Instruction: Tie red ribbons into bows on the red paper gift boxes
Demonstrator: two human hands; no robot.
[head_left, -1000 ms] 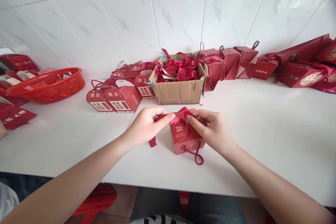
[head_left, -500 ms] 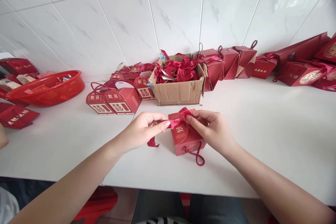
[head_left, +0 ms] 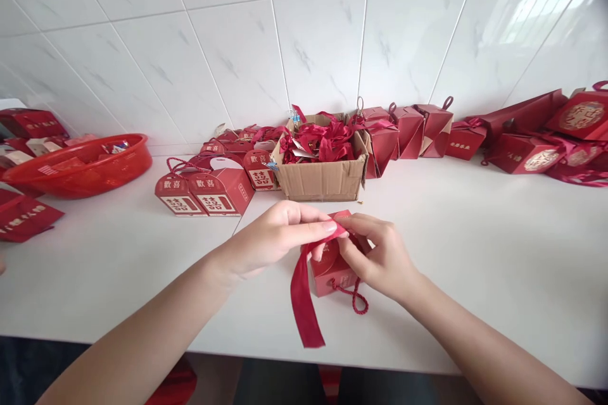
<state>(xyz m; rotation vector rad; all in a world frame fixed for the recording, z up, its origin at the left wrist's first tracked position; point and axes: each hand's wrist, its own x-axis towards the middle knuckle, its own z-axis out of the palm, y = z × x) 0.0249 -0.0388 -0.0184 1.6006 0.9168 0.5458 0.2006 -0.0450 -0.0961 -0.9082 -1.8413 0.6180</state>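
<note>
Left hand (head_left: pixel 282 234): clamping thumb and fingers together on a red satin ribbon (head_left: pixel 306 310), just above the gift box (head_left: pixel 323 282).
Right hand (head_left: pixel 380 256): pinching the same ribbon at the box top, fingertips meeting those of the left; partly hiding the exact contact.
Ribbon tail: dangling toward the near side, left of the rope handle (head_left: pixel 351 294); possibly twisting or snagging there, from hanging loose so close by.
Ribbon grip: perhaps slipping out, from too light a pinch on smooth satin.
Gift box: resting on the white table (head_left: pixel 451 234) beneath both hands, near side of the cardboard carton (head_left: pixel 320 182); possibly skidding or denting, from hard or uneven pulling on the ribbon.
Carton: holding a tangle of red ribbons (head_left: pixel 332 139) at the far side.
Double-happiness boxes: 2 standing in front, touching, left of the carton (head_left: pixel 216 193).
Plastic basin (head_left: pixel 95 171): sitting at far left, well apart from both hands.
</note>
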